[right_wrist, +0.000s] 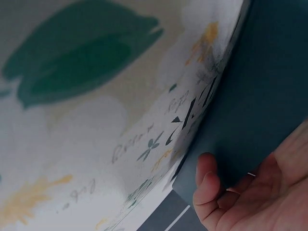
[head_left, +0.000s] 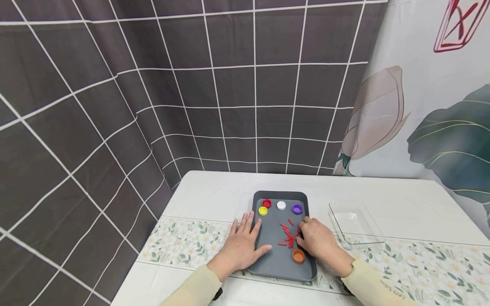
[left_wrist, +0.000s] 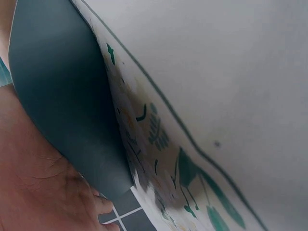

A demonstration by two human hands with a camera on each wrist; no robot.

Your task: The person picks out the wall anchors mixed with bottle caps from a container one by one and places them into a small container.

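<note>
A grey rectangular tray holds a loose cluster of short red sticks. My left hand rests with fingers spread over the tray's left rim; the palm appears beside the tray wall in the left wrist view. At the right rim, my right hand reaches in with curled fingers. Its thumb and index finger pinch a red stick at the cluster's right side. The right wrist view hides the fingertips and stick. Just below that hand sits a small orange-brown round cup.
Small round cups in red, yellow, white and purple stand at the tray's far end. A clear rectangular container sits right of the tray on the white table, which has a floral strip.
</note>
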